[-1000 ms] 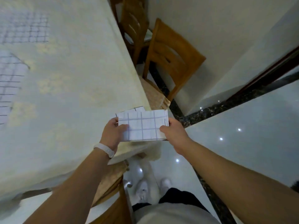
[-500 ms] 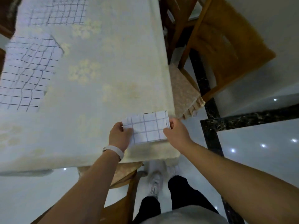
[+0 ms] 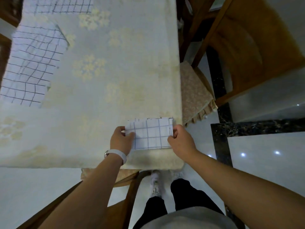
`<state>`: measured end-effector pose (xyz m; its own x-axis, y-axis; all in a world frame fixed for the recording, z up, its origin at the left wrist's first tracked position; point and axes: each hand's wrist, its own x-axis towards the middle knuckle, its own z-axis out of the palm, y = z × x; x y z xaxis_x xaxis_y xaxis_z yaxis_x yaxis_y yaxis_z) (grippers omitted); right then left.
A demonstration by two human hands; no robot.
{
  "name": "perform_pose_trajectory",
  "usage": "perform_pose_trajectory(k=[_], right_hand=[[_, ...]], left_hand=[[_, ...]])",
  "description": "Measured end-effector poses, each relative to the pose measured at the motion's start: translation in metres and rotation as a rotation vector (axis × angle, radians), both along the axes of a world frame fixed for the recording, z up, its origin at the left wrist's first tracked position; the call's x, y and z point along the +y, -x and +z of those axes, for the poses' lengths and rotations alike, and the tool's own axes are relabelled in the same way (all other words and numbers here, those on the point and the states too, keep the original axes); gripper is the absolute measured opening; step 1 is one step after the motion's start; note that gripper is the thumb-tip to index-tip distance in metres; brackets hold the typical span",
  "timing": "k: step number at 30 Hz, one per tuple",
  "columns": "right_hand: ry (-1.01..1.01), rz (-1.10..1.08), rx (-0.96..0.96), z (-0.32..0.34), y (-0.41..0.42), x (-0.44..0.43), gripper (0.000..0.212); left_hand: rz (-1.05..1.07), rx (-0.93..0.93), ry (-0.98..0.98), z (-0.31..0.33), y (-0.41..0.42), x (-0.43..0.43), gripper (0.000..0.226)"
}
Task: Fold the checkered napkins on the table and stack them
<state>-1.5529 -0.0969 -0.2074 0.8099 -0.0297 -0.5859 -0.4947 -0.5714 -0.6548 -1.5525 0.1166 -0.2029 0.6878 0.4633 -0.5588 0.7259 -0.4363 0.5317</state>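
At the far left a flat napkin [image 3: 31, 63], white with dark grid lines, lies spread and slightly rumpled on the worktop [image 3: 102, 80]. A second napkin [image 3: 64, 5] lies open behind it, cut off by the top of the frame. The worktop wears a pale cream cloth with faint yellow flower patches, and its hem hangs over the near edge.

Near the front right corner the left hand [image 3: 121, 141], a white band [image 3: 115, 154] on its wrist, pinches the left end of the folded napkin [image 3: 151, 134] with the thumb on top. This napkin is a small rectangle with blue grid lines, lying level over the cloth. Whether it rests on the cloth I cannot tell. The right hand [image 3: 180, 142] pinches its right end, fingers curled round the edge.

Below the near edge stand a wooden chair [image 3: 130, 192] and a pair of white shoes [image 3: 156, 182]. Right of the worktop a beige fringed cushion [image 3: 194, 93] sits on a second wooden chair [image 3: 255, 47] drawn close to the side.

The floor [image 3: 264, 162] is glossy pale tile with small spots of reflected light, crossed by a dark marble strip [image 3: 219, 138]
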Motion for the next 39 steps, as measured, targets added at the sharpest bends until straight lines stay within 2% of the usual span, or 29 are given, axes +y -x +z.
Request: perform_pose_trajectory(k=[4, 6, 8, 11, 13, 15, 19, 28, 34, 39], right_hand=[[-0.002, -0.008, 0.017, 0.001, 0.001, -0.001, 0.016], [0.015, -0.026, 0.015, 0.004, 0.002, -0.002, 0.025], [0.122, 0.036, -0.051, 0.007, 0.006, -0.003, 0.039], [0.323, 0.36, -0.339, 0.009, 0.01, -0.002, 0.048], [0.379, 0.579, -0.481, 0.009, 0.01, 0.002, 0.049], [0.423, 0.714, -0.545, 0.007, 0.007, 0.007, 0.049], [0.457, 0.829, -0.484, 0.007, -0.005, 0.01, 0.049], [0.465, 0.93, -0.445, -0.003, -0.01, -0.002, 0.049], [0.469, 0.952, -0.413, 0.012, -0.016, 0.001, 0.047], [0.432, 0.993, -0.466, 0.032, -0.019, 0.006, 0.043]], left_hand=[[-0.073, -0.023, -0.066, 0.006, 0.007, 0.003, 0.041], [-0.123, -0.115, -0.154, 0.01, 0.012, 0.007, 0.04], [-0.267, -0.257, -0.264, 0.014, 0.02, 0.009, 0.037], [-0.697, -0.377, -0.39, 0.011, 0.029, 0.007, 0.034], [-0.89, -0.297, -0.424, 0.007, 0.029, 0.002, 0.04], [-0.968, -0.188, -0.425, 0.002, 0.027, -0.001, 0.046], [-0.996, -0.076, -0.436, -0.007, 0.023, -0.005, 0.051], [-1.023, -0.016, -0.459, -0.003, 0.019, -0.012, 0.053], [-0.944, 0.019, -0.45, 0.022, 0.019, -0.02, 0.052], [-0.867, 0.006, -0.482, 0.049, 0.034, -0.016, 0.051]])
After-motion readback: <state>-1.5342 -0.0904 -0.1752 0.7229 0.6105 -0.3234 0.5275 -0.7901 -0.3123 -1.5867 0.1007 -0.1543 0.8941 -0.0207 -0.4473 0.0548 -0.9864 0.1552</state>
